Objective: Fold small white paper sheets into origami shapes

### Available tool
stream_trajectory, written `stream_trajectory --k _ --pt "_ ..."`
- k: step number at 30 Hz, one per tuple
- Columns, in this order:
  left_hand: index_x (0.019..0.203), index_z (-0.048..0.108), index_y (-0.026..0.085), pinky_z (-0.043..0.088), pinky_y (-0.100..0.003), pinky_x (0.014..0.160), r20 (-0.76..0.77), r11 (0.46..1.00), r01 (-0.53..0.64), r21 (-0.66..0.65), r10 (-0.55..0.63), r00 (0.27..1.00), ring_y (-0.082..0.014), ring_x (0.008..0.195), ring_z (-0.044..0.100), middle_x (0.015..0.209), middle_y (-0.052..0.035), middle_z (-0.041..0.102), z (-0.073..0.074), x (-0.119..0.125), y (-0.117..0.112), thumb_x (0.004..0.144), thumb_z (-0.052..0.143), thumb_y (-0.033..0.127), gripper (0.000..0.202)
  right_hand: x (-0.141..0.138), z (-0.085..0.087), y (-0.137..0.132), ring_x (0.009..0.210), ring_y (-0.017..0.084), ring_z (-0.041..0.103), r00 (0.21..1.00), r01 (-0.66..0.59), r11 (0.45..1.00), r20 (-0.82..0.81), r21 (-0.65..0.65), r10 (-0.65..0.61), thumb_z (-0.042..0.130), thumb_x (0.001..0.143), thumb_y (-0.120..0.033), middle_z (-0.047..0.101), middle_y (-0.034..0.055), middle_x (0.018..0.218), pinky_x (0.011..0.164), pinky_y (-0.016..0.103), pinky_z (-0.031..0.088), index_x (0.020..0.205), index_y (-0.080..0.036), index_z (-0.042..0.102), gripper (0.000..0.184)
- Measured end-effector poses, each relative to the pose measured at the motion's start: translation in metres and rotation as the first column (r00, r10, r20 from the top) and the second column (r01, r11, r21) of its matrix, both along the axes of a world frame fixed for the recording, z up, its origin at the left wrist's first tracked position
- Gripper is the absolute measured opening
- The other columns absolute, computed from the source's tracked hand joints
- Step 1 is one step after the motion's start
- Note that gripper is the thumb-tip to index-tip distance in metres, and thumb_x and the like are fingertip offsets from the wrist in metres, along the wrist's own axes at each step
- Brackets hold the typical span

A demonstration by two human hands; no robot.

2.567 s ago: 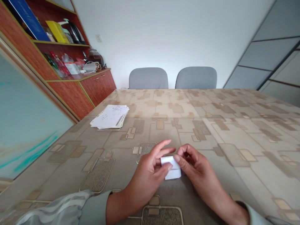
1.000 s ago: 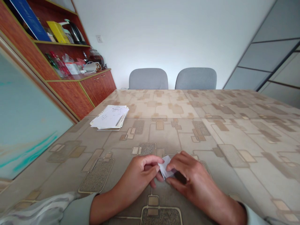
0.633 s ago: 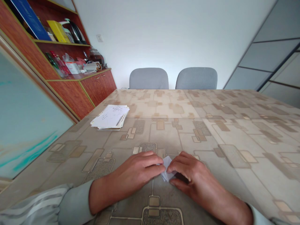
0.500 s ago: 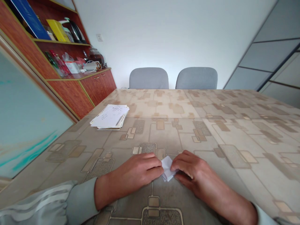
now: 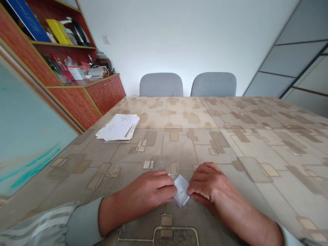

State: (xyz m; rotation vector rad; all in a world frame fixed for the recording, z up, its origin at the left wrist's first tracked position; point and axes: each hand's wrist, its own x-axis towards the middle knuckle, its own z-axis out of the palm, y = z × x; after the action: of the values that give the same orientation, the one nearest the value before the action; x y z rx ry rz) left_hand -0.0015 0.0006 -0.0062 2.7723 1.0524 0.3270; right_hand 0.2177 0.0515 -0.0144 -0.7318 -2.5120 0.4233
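A small folded piece of white paper [image 5: 181, 190] is held between both hands, low over the patterned table [image 5: 176, 150]. My left hand [image 5: 151, 188] pinches its left corner, with the thumb partly hidden beneath the curled fingers. On the other side, my right hand [image 5: 211, 184] grips the right corner between thumb and fingertips. Turned corner-down, the paper looks like a small diamond with creases across its face. Whether it touches the tabletop I cannot tell.
A stack of written-on paper sheets [image 5: 119, 127] lies at the table's left. Two grey chairs [image 5: 161, 84] stand behind the far edge. Along the left is a wooden cabinet [image 5: 105, 94] with bottles, a yellow box [image 5: 59, 32] and a kettle [image 5: 79, 33].
The folded paper has shifted slightly down and now shows a fuller diamond face. Right fingers have closed in from spread to a tighter pinch. The view has drifted a little.
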Motion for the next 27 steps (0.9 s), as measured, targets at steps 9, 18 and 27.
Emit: stream_trajectory --k 9,18,27 --pt "0.089 0.065 0.017 0.039 -0.029 0.065 0.039 0.999 0.006 0.040 -0.008 0.999 -0.0167 0.074 0.053 0.082 -0.0033 0.064 0.002 -0.002 0.001 0.101 0.039 0.017 0.029 0.010 0.013 -0.006 0.074 0.015 0.059 0.989 -0.066 0.997 0.127 -0.035 0.070 0.058 0.092 -0.021 0.067 0.0003 0.078 0.073 0.033 0.046 0.072 -0.023 0.062 0.021" --pt "0.092 0.069 0.019 0.043 -0.025 0.071 0.245 0.993 -0.097 -0.073 0.112 0.963 -0.0154 0.078 0.058 0.084 -0.0029 0.067 -0.012 0.002 0.003 0.101 0.043 0.027 0.028 0.010 0.008 -0.007 0.076 0.018 0.057 0.980 0.080 0.986 0.191 -0.149 -0.051 0.058 0.084 -0.007 0.065 0.0005 0.076 0.074 0.036 0.038 0.083 -0.023 0.066 0.018" --pt "0.087 0.064 0.019 0.041 -0.024 0.069 0.393 0.907 -0.307 -0.288 0.405 0.826 -0.0148 0.074 0.057 0.078 0.0010 0.065 -0.017 0.009 0.004 0.091 0.062 0.023 0.005 0.003 -0.003 -0.005 0.074 0.017 0.058 0.976 0.178 0.971 0.152 -0.160 -0.154 0.065 0.083 -0.011 0.064 -0.0003 0.078 0.073 0.033 0.041 0.095 -0.022 0.063 0.016"
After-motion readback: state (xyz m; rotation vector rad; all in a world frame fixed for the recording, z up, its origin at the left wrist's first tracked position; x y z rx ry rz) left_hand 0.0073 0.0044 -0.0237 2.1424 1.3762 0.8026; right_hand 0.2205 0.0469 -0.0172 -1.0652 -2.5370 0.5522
